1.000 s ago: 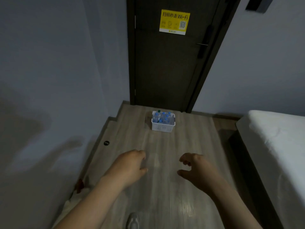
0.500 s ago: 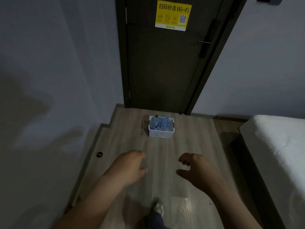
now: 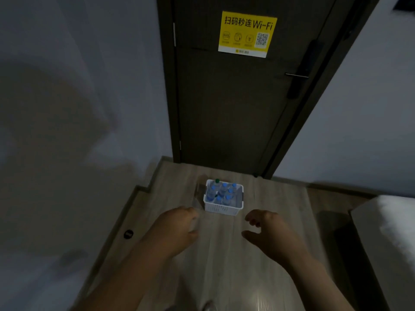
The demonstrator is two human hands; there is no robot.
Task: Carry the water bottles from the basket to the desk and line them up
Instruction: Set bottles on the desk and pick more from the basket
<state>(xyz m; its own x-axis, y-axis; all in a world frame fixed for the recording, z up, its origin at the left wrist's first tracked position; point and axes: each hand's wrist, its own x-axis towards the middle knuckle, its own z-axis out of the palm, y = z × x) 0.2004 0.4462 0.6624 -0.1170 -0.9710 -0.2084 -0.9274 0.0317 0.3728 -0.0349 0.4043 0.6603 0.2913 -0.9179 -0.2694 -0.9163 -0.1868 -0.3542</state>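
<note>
1. Left hand (image 3: 177, 230) and right hand (image 3: 269, 234) held out low over the floor, palms down, each grip loose and half-curled, holding nothing.
2. Step in hand, as judged: closing on the basket (image 3: 223, 208) for a first pickup. Advisable to crouch square to it, take upright bottles by the body below the cap, one per hand, and lift straight up so neighbours stay standing.
3. Water bottles (image 3: 221, 193) standing upright in the basket, mostly blue-capped, one green cap (image 3: 217, 180) at the far left corner; right-hand part of the basket appears vacant. Exact count not legible.
4. Floor (image 3: 224, 265): pale wood-look boards, glossy, a glare patch near the bottom edge; slip risk judged minor.
5. Small dark round fitting (image 3: 128, 234) on the floor at left.
6. Bed (image 3: 386, 232) with white cover at right, well apart from the basket.
7. Dark door (image 3: 235, 104) just behind the basket, shut, yellow Wi-Fi sign (image 3: 247, 33) upon it. Bench not in view. Lighting dim.
</note>
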